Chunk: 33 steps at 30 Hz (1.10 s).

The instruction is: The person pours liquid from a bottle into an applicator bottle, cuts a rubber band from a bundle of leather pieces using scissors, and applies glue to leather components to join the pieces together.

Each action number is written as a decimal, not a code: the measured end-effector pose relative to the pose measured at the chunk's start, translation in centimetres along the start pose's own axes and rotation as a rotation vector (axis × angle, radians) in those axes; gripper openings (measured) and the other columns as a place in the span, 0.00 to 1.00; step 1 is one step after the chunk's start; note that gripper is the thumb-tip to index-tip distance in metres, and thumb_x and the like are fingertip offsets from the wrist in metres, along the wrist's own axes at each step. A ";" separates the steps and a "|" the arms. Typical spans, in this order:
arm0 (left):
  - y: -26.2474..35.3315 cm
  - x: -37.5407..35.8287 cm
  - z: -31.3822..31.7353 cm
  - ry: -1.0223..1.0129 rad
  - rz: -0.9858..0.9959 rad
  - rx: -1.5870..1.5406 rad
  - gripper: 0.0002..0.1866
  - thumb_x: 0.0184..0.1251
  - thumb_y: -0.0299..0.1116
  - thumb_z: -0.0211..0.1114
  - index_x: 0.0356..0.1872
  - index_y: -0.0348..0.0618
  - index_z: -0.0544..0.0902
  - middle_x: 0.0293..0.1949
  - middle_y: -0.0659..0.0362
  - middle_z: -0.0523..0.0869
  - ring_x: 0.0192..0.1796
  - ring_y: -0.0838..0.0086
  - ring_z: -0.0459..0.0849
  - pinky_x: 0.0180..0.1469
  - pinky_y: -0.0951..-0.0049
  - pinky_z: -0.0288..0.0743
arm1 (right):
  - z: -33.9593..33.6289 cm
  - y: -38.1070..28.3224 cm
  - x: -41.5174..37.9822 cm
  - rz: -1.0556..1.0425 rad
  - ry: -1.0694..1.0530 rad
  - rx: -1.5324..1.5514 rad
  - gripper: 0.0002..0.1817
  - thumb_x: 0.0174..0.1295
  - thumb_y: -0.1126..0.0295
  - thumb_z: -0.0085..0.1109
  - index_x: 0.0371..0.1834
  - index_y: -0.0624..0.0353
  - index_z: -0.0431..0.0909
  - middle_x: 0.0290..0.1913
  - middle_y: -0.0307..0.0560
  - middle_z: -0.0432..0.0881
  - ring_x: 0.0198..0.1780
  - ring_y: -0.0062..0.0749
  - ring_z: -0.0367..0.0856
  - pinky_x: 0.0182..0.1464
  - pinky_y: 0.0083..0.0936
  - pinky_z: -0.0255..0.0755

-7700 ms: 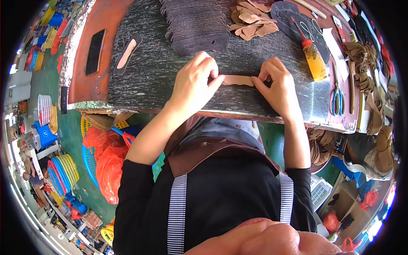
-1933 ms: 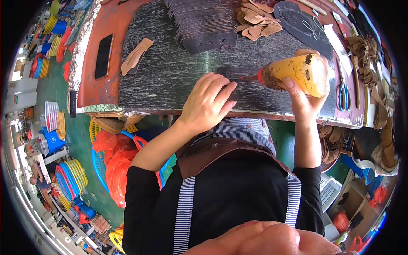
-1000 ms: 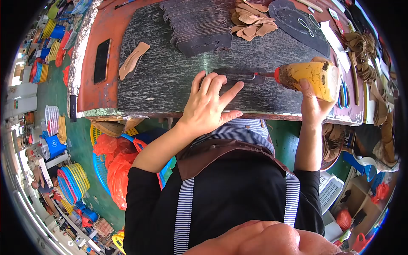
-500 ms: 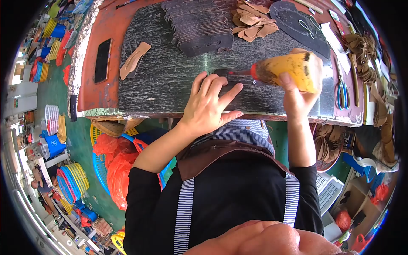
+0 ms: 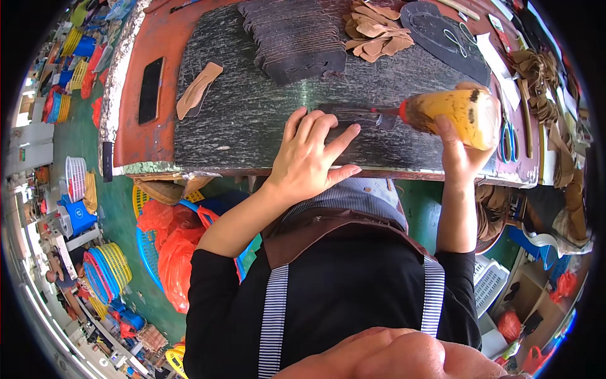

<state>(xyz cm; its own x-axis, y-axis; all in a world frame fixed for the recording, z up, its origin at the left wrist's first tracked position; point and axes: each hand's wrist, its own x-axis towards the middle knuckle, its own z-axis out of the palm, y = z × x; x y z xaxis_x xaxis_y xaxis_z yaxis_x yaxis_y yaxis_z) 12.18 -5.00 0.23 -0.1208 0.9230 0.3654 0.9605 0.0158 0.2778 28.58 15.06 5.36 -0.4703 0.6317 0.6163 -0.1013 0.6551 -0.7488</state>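
Note:
My right hand (image 5: 466,158) is wrapped round a yellow glue bottle (image 5: 451,117), tipped on its side with its red-collared nozzle pointing left. The nozzle tip is close over a small dark piece (image 5: 384,121) on the black streaked work board (image 5: 233,136). My left hand (image 5: 308,151) lies palm down at the board's front edge, fingers spread, fingertips at the left end of the dark piece. Part of that piece is hidden by my fingers. Beyond both hands is an overlapping row of black cut pieces (image 5: 293,44).
Tan cut pieces (image 5: 377,31) lie in a heap at the back. A tan piece (image 5: 201,90) and a phone (image 5: 150,90) are on the left. Blue-handled scissors (image 5: 509,142) lie at the right edge. Red plastic bags (image 5: 180,252) fill a basket below the table.
My right hand has moved right with the glue bottle, drawing the nozzle along the dark piece away from my left hand. My left hand has stayed in place.

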 end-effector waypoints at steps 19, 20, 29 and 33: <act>-1.1 3.4 -1.9 0.012 0.036 -0.067 0.25 0.62 0.54 0.68 0.52 0.46 0.84 0.39 0.55 0.78 0.47 0.59 0.79 0.62 0.51 0.68 | -4.8 3.2 -0.8 0.147 0.262 0.291 0.34 0.50 0.75 0.73 0.61 0.60 0.68 0.53 0.53 0.78 0.57 0.37 0.78 0.61 0.35 0.72; -1.4 4.4 -2.2 0.028 0.046 -0.034 0.23 0.62 0.51 0.70 0.50 0.45 0.84 0.39 0.56 0.79 0.46 0.59 0.80 0.59 0.53 0.70 | -6.0 4.1 -0.9 0.157 0.242 0.263 0.34 0.54 0.79 0.70 0.63 0.56 0.63 0.57 0.56 0.76 0.60 0.39 0.77 0.63 0.38 0.72; -4.8 15.0 0.6 0.200 0.234 0.176 0.12 0.58 0.35 0.74 0.43 0.50 0.87 0.41 0.64 0.82 0.45 0.69 0.81 0.57 0.60 0.71 | -8.0 10.3 -0.3 0.334 0.219 -0.004 0.18 0.56 0.77 0.72 0.37 0.57 0.67 0.53 0.47 0.79 0.50 0.27 0.79 0.51 0.24 0.77; -5.9 18.1 2.2 0.165 0.170 0.231 0.13 0.60 0.38 0.72 0.45 0.48 0.87 0.43 0.62 0.85 0.48 0.67 0.83 0.57 0.61 0.73 | -8.2 12.0 0.4 0.228 0.094 -0.404 0.16 0.55 0.72 0.73 0.36 0.60 0.70 0.46 0.49 0.84 0.46 0.37 0.81 0.52 0.32 0.73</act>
<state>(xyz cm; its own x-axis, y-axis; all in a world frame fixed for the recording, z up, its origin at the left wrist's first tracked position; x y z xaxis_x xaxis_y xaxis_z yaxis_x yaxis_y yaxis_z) 4.92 12.52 3.25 0.0248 0.8452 0.5338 0.9996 -0.0283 -0.0016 34.39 26.63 -1.37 -0.3578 0.8005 0.4808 0.3534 0.5926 -0.7238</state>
